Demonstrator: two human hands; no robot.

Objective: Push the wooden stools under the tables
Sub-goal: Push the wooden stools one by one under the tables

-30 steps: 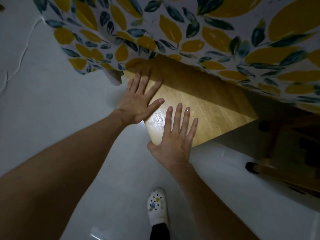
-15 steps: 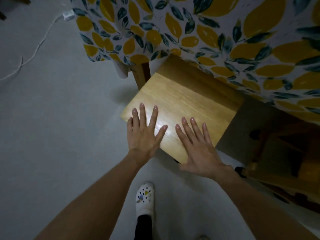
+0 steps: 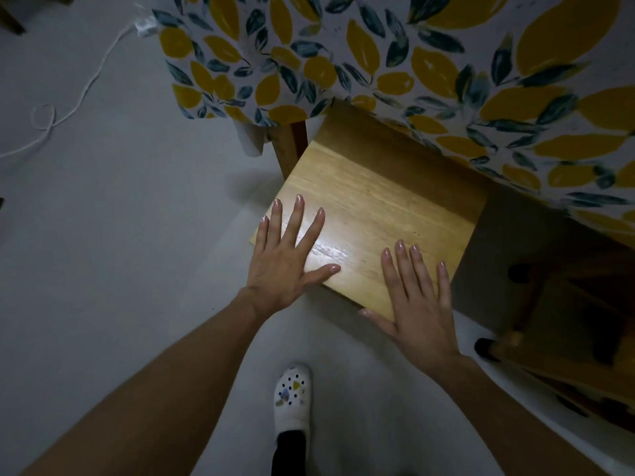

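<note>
A square wooden stool [image 3: 385,201] stands on the floor, its far edge in shadow under the table's lemon-print cloth [image 3: 429,63]. My left hand [image 3: 287,259] lies flat on the seat's near left corner, fingers spread. My right hand [image 3: 417,304] lies flat over the seat's near right corner, fingers apart. Neither hand grips anything. A wooden table leg [image 3: 292,146] shows just left of the stool.
A second wooden stool [image 3: 567,338], with dark-tipped legs, sits in shadow under the table at the right. A white cord [image 3: 86,87] trails over the grey floor at the far left. My white shoe [image 3: 292,403] stands below the stool.
My hands have slid back from the middle of the seat to its near edge. More of the seat shows out from under the cloth as the view has pulled back.
</note>
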